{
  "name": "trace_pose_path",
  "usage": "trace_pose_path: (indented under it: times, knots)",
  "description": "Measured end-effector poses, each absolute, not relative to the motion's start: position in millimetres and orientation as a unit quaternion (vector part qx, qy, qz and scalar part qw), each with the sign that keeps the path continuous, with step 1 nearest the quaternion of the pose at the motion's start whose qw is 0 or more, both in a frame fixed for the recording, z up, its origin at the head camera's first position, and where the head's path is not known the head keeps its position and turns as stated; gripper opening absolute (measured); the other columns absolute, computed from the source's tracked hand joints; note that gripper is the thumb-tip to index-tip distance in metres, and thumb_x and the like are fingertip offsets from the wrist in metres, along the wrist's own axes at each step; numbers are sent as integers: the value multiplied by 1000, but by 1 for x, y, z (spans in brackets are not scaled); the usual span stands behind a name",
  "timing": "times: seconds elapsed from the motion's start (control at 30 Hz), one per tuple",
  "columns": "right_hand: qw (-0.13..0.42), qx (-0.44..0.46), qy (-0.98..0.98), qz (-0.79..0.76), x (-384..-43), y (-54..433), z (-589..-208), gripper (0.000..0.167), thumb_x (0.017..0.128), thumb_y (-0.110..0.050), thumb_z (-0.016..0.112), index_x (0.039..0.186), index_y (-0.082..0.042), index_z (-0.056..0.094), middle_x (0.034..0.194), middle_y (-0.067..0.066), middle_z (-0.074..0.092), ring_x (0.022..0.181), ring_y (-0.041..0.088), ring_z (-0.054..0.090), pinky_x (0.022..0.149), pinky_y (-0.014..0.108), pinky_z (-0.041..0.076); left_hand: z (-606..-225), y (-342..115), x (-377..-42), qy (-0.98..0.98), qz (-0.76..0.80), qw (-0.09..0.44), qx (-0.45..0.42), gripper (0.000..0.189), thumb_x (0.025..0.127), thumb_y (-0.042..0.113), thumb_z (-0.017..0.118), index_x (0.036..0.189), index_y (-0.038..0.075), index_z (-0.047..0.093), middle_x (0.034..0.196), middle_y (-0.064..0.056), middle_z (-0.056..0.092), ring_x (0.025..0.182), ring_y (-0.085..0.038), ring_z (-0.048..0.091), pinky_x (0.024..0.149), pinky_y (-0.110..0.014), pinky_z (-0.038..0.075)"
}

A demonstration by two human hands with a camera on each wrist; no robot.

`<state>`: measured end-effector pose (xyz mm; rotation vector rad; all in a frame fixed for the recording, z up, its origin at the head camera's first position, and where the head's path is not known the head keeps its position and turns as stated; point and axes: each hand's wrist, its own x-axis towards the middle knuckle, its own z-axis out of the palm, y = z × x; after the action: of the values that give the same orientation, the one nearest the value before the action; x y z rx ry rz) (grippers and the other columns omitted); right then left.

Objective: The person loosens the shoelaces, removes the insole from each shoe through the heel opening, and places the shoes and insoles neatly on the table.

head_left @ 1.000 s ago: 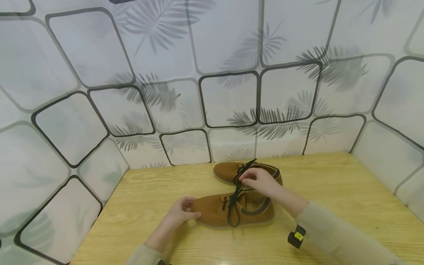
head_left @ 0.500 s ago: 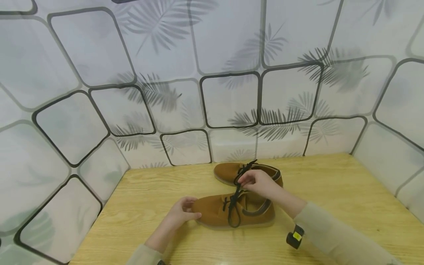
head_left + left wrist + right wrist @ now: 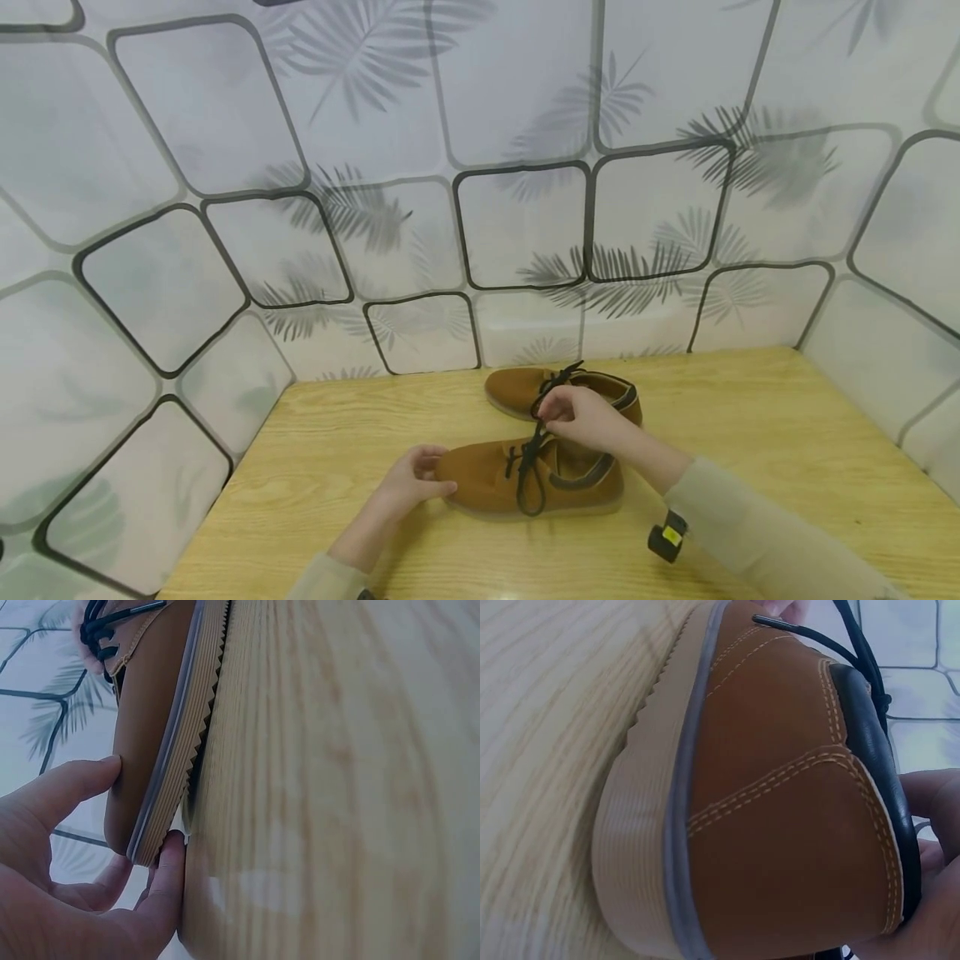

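Brown lace-up shoe (image 3: 480,473) sits sole-down on a wood-grain tabletop (image 3: 750,417), toe pointing L, heel R, w/ a person's hands at work on it. L hand (image 3: 405,482) grips the toe, thumb on the near side, other fingers round the tip; left-wrist view has a fingertip low by the front edge of the ribbed sole (image 3: 176,742). R hand (image 3: 588,418), above the shoe's opening, pinches one black shoelace (image 3: 537,440) btwn thumb & fingertips, the strand running up from the eyelets; a loop of same hangs down the near side of the upper. Right-wrist view: heel end close up, w/ pale double stitching, a dark padded collar (image 3: 866,712) & a lace tip (image 3: 769,620) lying against the side.

Directly behind, a 2nd brown shoe (image 3: 517,388) w/ black laces also points toe L, partly hidden by the R hand. Pale sleeves (image 3: 757,517) on both arms; small black device (image 3: 666,537) w/ yellow label at the R cuff. Bkgd: light backdrop (image 3: 525,229) printed w/ rounded squares & palm fronds.
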<state>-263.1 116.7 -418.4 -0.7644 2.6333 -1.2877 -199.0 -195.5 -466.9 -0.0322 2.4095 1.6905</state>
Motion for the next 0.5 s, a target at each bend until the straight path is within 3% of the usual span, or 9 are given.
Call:
trace_pose_path:
  times: [0.23, 0.5]
  knots:
    - [51, -252, 866, -428, -263, 119, -419, 14, 93, -2, 75, 90, -7, 63, 91, 4, 71, 85, 10, 65, 77, 25, 54, -467, -194, -199, 814, 573, 100, -10, 59, 85, 1, 80, 139, -2, 56, 139, -27, 61, 114, -29, 66, 101, -47, 52]
    - [60, -299, 861, -406, -262, 120, -414, 3, 96, -7, 75, 94, -9, 72, 98, 3, 75, 94, 12, 69, 87, 28, 58, -468, -196, -199, 813, 572, 104, -11, 60, 86, 1, 80, 140, -2, 55, 139, -27, 60, 116, -31, 65, 104, -53, 51]
